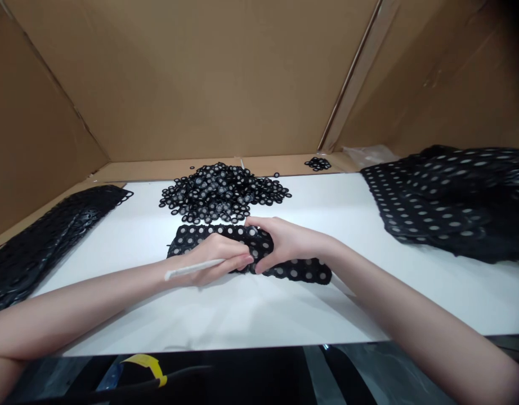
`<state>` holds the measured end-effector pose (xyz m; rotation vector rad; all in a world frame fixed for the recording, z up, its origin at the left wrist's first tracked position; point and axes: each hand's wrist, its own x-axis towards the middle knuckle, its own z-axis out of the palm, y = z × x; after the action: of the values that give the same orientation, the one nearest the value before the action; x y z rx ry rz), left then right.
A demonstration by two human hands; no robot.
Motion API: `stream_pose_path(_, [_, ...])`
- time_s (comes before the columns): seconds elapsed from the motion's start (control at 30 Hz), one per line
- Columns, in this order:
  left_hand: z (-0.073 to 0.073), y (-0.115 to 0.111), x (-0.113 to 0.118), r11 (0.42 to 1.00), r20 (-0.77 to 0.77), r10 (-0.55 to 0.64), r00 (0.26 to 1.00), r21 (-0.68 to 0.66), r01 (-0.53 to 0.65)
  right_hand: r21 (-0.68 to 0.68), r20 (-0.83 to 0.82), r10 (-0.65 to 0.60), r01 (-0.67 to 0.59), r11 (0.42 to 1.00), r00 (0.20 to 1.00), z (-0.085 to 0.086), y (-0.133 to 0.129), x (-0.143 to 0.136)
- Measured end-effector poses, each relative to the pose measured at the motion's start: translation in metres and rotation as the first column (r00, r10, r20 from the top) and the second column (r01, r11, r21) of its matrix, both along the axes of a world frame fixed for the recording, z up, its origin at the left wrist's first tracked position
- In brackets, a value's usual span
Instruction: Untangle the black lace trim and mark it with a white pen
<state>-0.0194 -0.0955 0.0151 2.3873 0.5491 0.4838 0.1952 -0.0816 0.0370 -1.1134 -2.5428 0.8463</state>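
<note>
A black rubber sheet with rows of pale round spots point(304, 271) lies across the white table in front of me. My left hand point(221, 256) is closed round a thin white stick point(194, 268), its fingertips at the middle of the sheet. From the other side my right hand point(276, 244) curves its thumb and fingers round a raised part of the sheet and grips it. The stick's tip is hidden at my left fingertips.
Behind the sheet is a heap of small black rings and discs point(217, 191). A smaller ring pile point(317, 163) sits at the back. Black perforated sheets point(65, 225) lie left, spotted sheets point(445, 202) right. Cardboard walls point(209, 79) enclose the table point(166, 320).
</note>
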Motion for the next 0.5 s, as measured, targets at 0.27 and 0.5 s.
stream_pose_path(0.27, [0.016,-0.01,0.002,0.904,0.051,0.106,0.993,-0.42,-0.075,0.022,-0.027,0.005,-0.005,1.0,1.0,0.0,-0.003,-0.002])
stream_pose_path(0.5, [0.012,-0.011,0.006,0.915,-0.004,0.115,0.993,-0.388,-0.107,-0.007,-0.009,0.018,-0.018,1.0,1.0,0.002,-0.004,-0.002])
